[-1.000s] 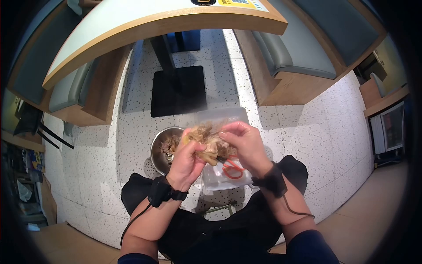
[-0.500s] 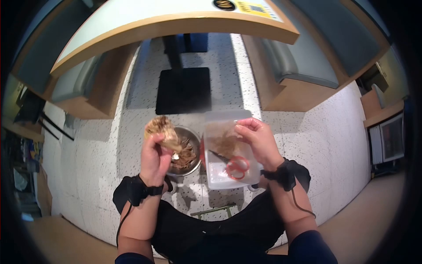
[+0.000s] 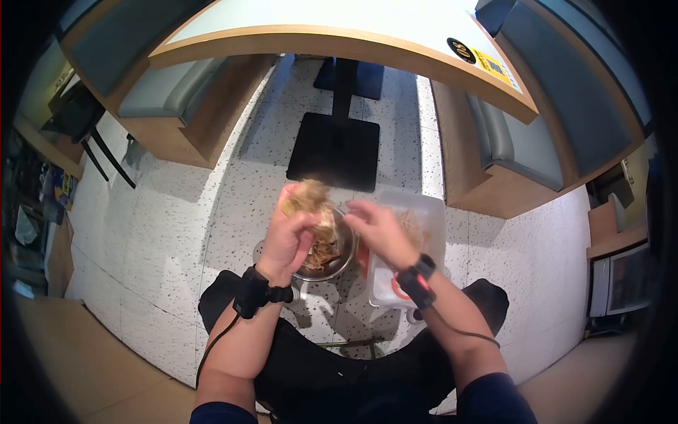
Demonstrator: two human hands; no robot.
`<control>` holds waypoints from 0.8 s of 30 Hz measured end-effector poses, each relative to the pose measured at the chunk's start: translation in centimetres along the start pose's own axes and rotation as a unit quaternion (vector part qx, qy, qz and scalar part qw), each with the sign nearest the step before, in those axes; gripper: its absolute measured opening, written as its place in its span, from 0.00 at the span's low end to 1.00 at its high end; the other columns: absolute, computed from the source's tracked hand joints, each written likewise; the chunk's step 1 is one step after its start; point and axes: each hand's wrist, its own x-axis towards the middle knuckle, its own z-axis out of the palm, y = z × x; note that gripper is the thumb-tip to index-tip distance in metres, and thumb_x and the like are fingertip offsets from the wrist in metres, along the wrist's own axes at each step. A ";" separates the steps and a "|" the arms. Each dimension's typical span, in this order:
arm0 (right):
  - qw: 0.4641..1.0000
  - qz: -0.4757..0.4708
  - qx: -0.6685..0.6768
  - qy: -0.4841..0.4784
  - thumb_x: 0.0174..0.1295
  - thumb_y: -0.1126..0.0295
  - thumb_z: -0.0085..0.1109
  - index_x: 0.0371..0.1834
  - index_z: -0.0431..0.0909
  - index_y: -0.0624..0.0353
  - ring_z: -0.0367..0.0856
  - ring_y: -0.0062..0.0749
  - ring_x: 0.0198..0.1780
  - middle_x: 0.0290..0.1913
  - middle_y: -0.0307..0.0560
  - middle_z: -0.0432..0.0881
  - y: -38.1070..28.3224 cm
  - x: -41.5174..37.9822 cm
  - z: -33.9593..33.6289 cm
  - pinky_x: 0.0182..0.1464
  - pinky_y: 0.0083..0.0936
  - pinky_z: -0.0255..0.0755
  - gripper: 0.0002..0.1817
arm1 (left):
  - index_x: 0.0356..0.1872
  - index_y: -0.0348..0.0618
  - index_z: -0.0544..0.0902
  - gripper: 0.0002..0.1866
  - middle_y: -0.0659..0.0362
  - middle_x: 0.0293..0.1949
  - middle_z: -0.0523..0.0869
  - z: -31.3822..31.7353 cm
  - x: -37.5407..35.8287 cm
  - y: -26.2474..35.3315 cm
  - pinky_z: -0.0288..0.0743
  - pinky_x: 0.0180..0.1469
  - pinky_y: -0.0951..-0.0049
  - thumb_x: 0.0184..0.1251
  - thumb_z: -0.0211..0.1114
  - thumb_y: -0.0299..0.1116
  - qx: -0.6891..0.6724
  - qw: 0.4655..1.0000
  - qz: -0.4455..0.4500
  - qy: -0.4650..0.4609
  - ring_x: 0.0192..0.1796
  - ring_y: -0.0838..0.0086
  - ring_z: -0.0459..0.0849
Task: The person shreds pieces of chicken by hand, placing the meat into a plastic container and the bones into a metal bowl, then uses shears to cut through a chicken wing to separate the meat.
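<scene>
My left hand [image 3: 284, 237] is closed around a pale brown piece of what looks like cooked meat [image 3: 311, 200], held above the metal bowl. My right hand [image 3: 374, 227] is close to the piece's right side, its fingers stretched toward it and apart, a little blurred; nothing shows in them. Below, the round metal bowl [image 3: 350, 249] contains darker brown scraps [image 3: 321, 256]. Under my right forearm stands a translucent plastic tub [image 3: 438, 212] with light brown shreds [image 3: 414, 225] in it. Red-handled scissors [image 3: 400, 288] lie in the tub, mostly hidden by my wrist.
Ahead is a white table [image 3: 318, 18] with a wooden edge, carried on a black pedestal base [image 3: 333, 152]. Padded benches flank it, one on the left [image 3: 166, 95] and one on the right [image 3: 526, 152]. A red object [image 3: 363, 258] shows between bowl and tub.
My right hand has moved left from over the tub toward the piece, and its pinched fingers have spread. My left hand still grips the piece. The camera view has shifted.
</scene>
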 end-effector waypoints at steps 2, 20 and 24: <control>0.971 -0.234 -0.006 0.049 0.71 0.70 0.66 0.65 0.80 0.65 0.86 0.35 0.58 0.61 0.56 0.84 0.9 -1.1 -2.0 0.58 0.28 0.84 0.21 | 0.60 0.41 0.69 0.27 0.53 0.54 0.81 0.6 -0.4 -0.9 0.82 0.61 0.64 0.57 0.60 0.15 0.078 0.996 -0.018 -0.039 0.56 0.66 0.84; 0.871 -0.427 -0.202 0.131 0.55 0.69 0.77 0.50 0.87 0.60 0.87 0.44 0.51 0.51 0.47 0.88 2.7 -7.5 -10.0 0.55 0.38 0.80 0.19 | 0.61 0.41 0.69 0.27 0.57 0.52 0.81 6.2 -0.3 -8.6 0.84 0.50 0.73 0.60 0.61 0.13 0.141 0.950 -0.217 -0.174 0.51 0.76 0.85; 0.888 -0.398 -0.194 0.123 0.54 0.72 0.77 0.51 0.87 0.60 0.86 0.48 0.54 0.54 0.50 0.87 3.2 -7.8 -10.6 0.55 0.37 0.82 0.20 | 0.61 0.42 0.68 0.28 0.57 0.52 0.81 6.7 -0.1 -9.2 0.84 0.49 0.72 0.58 0.60 0.12 0.153 0.948 -0.229 -0.162 0.52 0.75 0.85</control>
